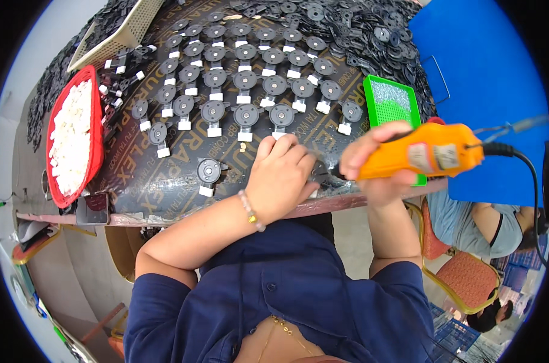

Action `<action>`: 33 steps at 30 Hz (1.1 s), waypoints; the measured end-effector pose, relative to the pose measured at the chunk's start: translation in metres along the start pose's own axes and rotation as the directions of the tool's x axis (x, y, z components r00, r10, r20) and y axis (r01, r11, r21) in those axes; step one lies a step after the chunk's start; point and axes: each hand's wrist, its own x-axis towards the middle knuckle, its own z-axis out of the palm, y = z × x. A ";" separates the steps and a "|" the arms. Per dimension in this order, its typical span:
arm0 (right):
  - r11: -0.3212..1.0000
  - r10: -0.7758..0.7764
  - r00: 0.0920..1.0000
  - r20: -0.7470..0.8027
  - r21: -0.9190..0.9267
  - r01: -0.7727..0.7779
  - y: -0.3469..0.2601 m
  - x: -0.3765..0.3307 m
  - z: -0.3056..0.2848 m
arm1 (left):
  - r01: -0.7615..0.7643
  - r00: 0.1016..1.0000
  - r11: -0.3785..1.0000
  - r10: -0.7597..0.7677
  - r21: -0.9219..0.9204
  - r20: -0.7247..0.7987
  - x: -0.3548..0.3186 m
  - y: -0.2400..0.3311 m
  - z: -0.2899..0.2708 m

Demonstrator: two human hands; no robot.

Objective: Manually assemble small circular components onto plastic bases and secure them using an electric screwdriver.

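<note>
My right hand (371, 158) grips an orange electric screwdriver (429, 157) with a black cord, its tip pointing left toward my left hand. My left hand (282, 174) is closed over a small black part near the table's front edge; the part itself is hidden under my fingers. One black round part with a white block (208, 174) lies alone just left of my left hand. Rows of several similar black parts (245, 81) fill the dark board (159, 181) beyond my hands.
A red tray of white pieces (72, 139) sits at the left. A green tray (392, 103) lies behind the screwdriver. A cream basket (120, 33) and heaps of loose black parts (347, 24) are at the back. Another person (474, 221) sits lower right, by a blue surface (486, 72).
</note>
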 end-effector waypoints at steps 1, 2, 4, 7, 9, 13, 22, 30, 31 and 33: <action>0.997 -0.060 0.998 -0.020 0.052 0.061 -0.002 -0.001 -0.006 | 0.009 1.000 1.000 -0.009 0.004 -0.006 -0.007 -0.001 -0.010; 0.986 -0.163 0.987 -0.001 0.038 0.163 -0.006 0.003 -0.014 | 0.028 1.000 0.996 -0.029 0.082 0.005 -0.013 -0.004 -0.023; 0.964 -0.264 0.965 0.010 0.029 0.263 -0.020 0.007 -0.038 | 0.080 0.995 0.975 -0.091 0.207 0.040 -0.029 -0.012 -0.052; 0.931 -0.327 0.945 0.004 -0.169 0.323 -0.041 0.010 -0.074 | 0.147 0.980 0.943 -0.179 0.300 0.085 -0.050 -0.037 -0.091; 0.921 -0.305 0.943 -0.132 -0.294 0.257 -0.048 0.016 -0.095 | 0.147 0.982 0.958 -0.172 0.248 0.080 -0.050 -0.044 -0.109; 0.910 -0.306 0.937 -0.170 -0.341 0.235 -0.038 0.040 -0.124 | 0.026 0.999 0.978 -0.019 0.206 -0.034 -0.003 -0.053 -0.096; 0.892 -0.242 0.961 -0.134 -0.421 0.166 -0.003 0.082 -0.128 | -0.185 0.981 0.951 0.164 0.249 0.101 0.051 -0.071 -0.038; 0.882 -0.232 0.967 -0.106 -0.443 0.163 0.012 0.086 -0.129 | -0.162 0.975 0.978 0.139 0.132 0.173 0.026 -0.015 -0.032; 0.884 -0.230 0.967 -0.108 -0.439 0.161 0.013 0.085 -0.129 | -0.153 0.978 0.981 0.134 0.116 0.160 0.022 -0.008 -0.030; 0.888 -0.251 0.961 -0.113 -0.423 0.182 0.014 0.085 -0.130 | -0.128 0.981 0.985 0.108 0.116 0.161 0.015 0.001 -0.024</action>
